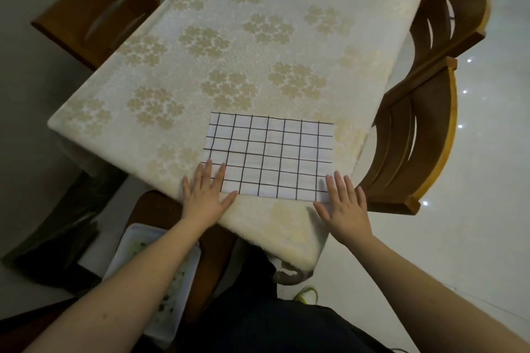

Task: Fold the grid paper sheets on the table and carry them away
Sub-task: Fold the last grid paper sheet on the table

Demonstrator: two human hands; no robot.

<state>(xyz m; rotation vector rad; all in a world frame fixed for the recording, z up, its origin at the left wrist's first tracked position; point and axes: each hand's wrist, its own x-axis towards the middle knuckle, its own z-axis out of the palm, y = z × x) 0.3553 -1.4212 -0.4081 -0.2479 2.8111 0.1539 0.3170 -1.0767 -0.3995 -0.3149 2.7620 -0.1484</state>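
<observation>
A white grid paper sheet (pixel 268 156) with black lines lies flat on the table (pixel 177 71) near its front corner. My left hand (pixel 208 195) rests flat with fingers spread on the sheet's near left corner. On the near right corner lies my right hand (pixel 345 205), also flat with fingers apart. Neither hand grips anything. Whether more sheets lie under this one cannot be told.
The table carries a cream cloth with gold flower prints. Wooden chairs stand at the right (pixel 413 135), far right (pixel 447 6) and far left (pixel 109 0). A white tray (pixel 137 241) sits low at my left, beside a dark bag (pixel 60 226) on the floor.
</observation>
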